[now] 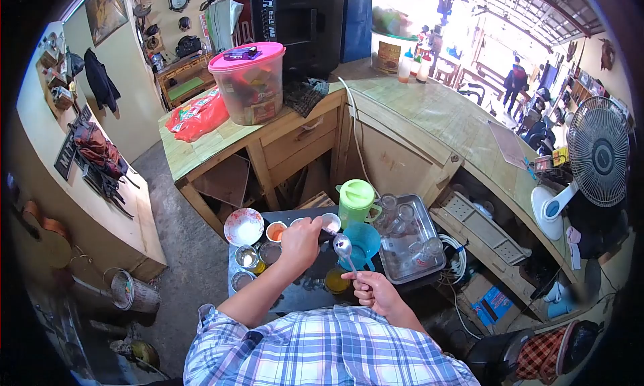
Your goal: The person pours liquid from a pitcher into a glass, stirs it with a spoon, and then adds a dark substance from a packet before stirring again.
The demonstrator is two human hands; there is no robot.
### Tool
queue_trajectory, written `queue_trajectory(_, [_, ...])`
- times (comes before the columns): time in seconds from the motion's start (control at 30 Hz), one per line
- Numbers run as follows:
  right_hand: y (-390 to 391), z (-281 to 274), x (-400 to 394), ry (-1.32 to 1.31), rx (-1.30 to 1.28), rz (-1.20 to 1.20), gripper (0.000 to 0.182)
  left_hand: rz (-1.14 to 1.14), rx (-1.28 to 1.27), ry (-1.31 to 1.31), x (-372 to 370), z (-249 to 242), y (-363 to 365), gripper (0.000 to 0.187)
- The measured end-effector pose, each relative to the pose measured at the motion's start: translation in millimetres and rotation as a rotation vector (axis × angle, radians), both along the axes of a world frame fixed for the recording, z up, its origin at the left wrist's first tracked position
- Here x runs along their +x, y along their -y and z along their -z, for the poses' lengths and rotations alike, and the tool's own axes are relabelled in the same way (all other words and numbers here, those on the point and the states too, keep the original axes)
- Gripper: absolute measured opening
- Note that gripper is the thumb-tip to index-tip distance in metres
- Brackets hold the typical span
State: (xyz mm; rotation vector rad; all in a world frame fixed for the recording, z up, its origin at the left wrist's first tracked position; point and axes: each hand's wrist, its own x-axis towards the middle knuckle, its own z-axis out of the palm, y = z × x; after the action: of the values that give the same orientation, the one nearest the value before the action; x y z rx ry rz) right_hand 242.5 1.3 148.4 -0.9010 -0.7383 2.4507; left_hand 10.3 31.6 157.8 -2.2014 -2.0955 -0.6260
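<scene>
Dark desk (305, 295) crowded: steel tray (429, 235) of glasses, green jug (356, 201), blue cup (365, 242), white bowl (243, 226). Left hand (300, 242) curled closed over small bowls, contents untold. Right hand (374, 291) pinching metal spoon (343, 246) upright above amber drink (335, 279), already poured; stirring seemingly left.

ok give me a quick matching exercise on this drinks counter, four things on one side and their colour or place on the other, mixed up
Things:
1. spoon
2. jug
3. tub lid
4. glasses

Colour or place:
A. pink, on the big tub on the wooden counter
B. held in the right hand
C. lime green, beside the metal tray
D. standing in the metal tray

Pairs: 1-B, 2-C, 3-A, 4-D
</scene>
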Motion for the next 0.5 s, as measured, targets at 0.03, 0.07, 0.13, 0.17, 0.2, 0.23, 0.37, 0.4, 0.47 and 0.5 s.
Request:
queue_trajectory(0.03, [-1,1,0,-0.002,-0.001,0.004,0.033,0.000,0.002,0.001,-3,3,-1,0.037])
queue_trajectory(0.07, [-1,1,1,-0.001,0.000,0.004,0.033,-0.032,-0.030,0.017,-6,7,-2,0.036])
queue_trajectory(0.13, [-1,4,2,-0.044,-0.024,0.013,0.033,-0.068,-0.061,0.034,-15,12,-3,0.035])
queue_trajectory(0.17, [-1,6,2,-0.044,-0.023,0.009,0.033,-0.121,-0.043,0.068,-21,14,-2,0.032])
queue_trajectory(0.2, [-2,7,3,-0.037,-0.037,0.043,0.033,-0.175,-0.024,0.101,-29,17,-3,0.029])
queue_trajectory(0.23, [-2,9,4,-0.029,-0.050,0.076,0.032,-0.223,0.050,0.182,-40,25,-5,0.033])
queue_trajectory(0.37, [-5,13,11,0.001,-0.052,0.132,0.032,-0.437,0.132,0.197,-98,47,-8,0.040])
queue_trajectory(0.4, [-6,15,12,0.003,-0.057,0.126,0.032,-0.468,0.190,0.165,-115,57,-10,0.042])
queue_trajectory(0.47, [-8,19,15,-0.027,-0.039,0.157,0.031,-0.523,0.240,0.184,-154,96,-21,0.046])
queue_trajectory(0.5, [-8,20,15,-0.018,-0.027,0.163,0.031,-0.547,0.225,0.223,-166,106,-22,0.046])
